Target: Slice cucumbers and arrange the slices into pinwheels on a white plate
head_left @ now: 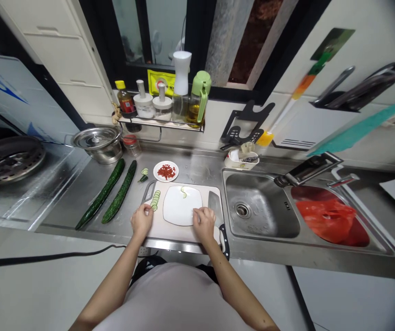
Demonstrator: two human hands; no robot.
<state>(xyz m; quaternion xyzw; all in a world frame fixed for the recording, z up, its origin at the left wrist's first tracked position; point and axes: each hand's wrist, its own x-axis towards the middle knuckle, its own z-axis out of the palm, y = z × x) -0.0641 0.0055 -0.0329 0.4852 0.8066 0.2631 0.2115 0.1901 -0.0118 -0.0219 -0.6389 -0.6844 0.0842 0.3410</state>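
Left hand [141, 219]: and it's right down at the near end of the row, fingers bent in, gap narrow; whether a slice is caught between the tips, I cannot tell.
Right hand [204, 223]: over at the plate's right edge, fingers curled, gap narrow too; whether they hold anything is hidden at this size.
Slices [155, 200]: thin green-rimmed rounds, overlapping in a line on the board [159, 227], just left of the plate.
Plate [182, 211]: white, flat on the board, with two curved pieces [183, 192] near its far rim, most of it bare.
Step in hand: looks like laying out slices on the plate, judged early, with only those two pieces down.
Next move: calls for a light pinch on one slice, peeled off without dragging its neighbours.
In the way: little between row and plate; the knife [224, 241] waits at the near right corner, handle by the right forearm, so mind that elbow.
Around: two whole cucumbers [120, 194] off to the left, offcuts [144, 175] and a dish [155, 173] of red bits beyond the board, sink [266, 218] on the right, red bag [326, 218] in its second basin.
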